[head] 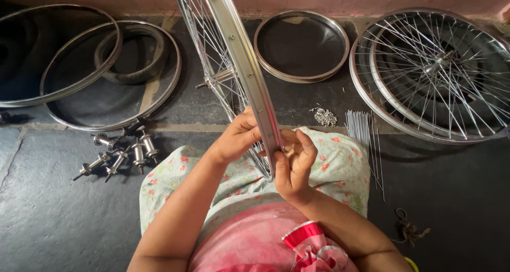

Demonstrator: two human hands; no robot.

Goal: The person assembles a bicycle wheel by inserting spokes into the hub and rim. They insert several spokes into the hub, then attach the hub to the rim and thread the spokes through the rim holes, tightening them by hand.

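Observation:
A silver spoked bicycle wheel (241, 54) stands upright on edge over my lap, its rim running from the top of the view down to my knees. My left hand (238, 136) reaches in among the spokes on the rim's left side, fingers curled. On the right side, my right hand (294, 163) grips the rim's lower edge, thumb and fingers pinched against the metal. The wheel's hub (215, 80) shows behind the spokes. What my left fingers hold is hidden by the rim.
Bare rims (114, 75) and a tyre (130, 54) lie at the back left, several hubs (119, 155) at my left. A round tray (301, 46) sits behind. Nipples (324, 116), loose spokes (364, 139) and finished wheels (433, 72) are on the right.

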